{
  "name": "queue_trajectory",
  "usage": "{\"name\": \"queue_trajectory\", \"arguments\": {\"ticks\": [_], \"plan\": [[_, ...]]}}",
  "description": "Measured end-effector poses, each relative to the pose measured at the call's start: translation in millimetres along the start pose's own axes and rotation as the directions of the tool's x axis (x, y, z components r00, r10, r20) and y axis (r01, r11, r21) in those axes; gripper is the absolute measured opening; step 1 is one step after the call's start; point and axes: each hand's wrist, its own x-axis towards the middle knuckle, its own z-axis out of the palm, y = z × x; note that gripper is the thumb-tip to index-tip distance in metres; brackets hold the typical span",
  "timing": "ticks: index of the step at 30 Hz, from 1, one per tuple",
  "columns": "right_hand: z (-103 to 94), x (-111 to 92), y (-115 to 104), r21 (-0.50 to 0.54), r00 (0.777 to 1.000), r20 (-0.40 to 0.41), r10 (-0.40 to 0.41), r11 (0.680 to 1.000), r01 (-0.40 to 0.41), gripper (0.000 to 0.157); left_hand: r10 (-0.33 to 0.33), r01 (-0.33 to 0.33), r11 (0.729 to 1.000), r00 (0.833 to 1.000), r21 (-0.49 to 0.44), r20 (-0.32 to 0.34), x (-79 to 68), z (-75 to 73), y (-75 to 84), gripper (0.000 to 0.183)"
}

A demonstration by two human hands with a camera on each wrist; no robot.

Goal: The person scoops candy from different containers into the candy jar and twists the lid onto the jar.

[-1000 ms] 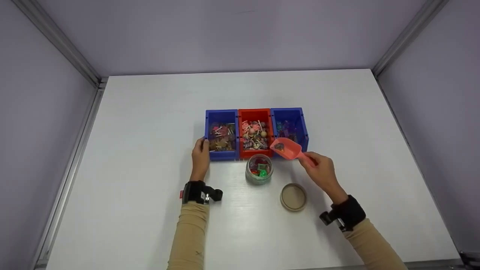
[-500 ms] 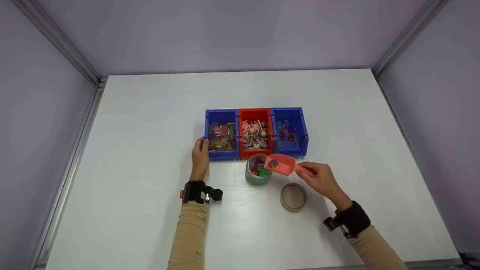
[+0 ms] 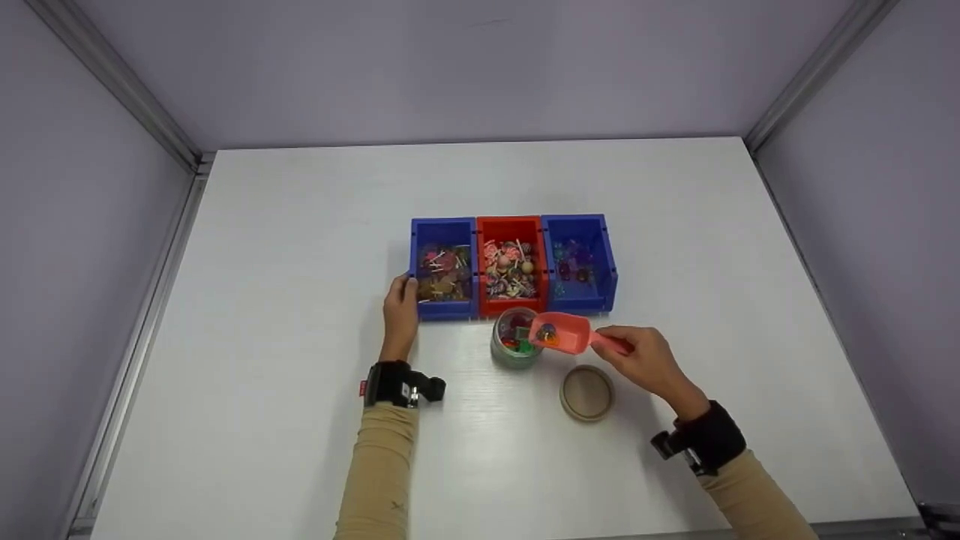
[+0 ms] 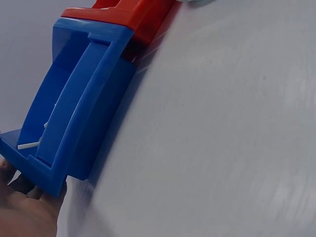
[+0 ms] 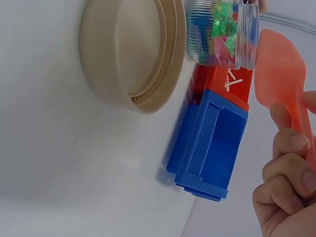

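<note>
My right hand (image 3: 637, 360) grips the handle of a coral-pink scoop (image 3: 574, 334), also seen from below in the right wrist view. A few small colourful clear pieces lie in the scoop, whose front edge overlaps the mouth of a glass jar (image 3: 514, 358). Coloured translucent pieces, several of them green, show inside the jar (image 5: 226, 39). My left hand (image 3: 401, 311) holds the left side of the left blue bin (image 3: 446, 310), its thumb by the front corner. In the left wrist view fingers partly hide behind that bin (image 4: 84, 113).
A red bin (image 3: 510, 307) of lollipop-like pieces stands in the middle of the joined row. The right blue bin (image 3: 589, 304) holds several purple, red and teal pieces. A round beige lid (image 3: 587, 394) lies on the white table (image 3: 285, 300) near the jar.
My right hand has brought the scoop down toward me from over the right blue bin to the jar's mouth, with pieces in it. The left hand stays put.
</note>
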Motion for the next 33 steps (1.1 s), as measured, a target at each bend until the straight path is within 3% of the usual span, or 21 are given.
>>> {"name": "queue_trajectory", "arguments": {"ticks": [16,33], "plan": [[-14.6,5.9,-7.5,-0.110,0.993,0.100,-0.059,0.991,0.070,0.023,0.024,-0.023,0.999,0.999,0.035,-0.024,0.5,1.0,0.1,0.041],[-24.4,18.8,-52.8,-0.251,0.983,0.164,-0.089,0.959,0.128,0.019,0.014,-0.013,0.999,1.000,0.044,-0.019,-0.3,0.6,2.2,0.041]]}}
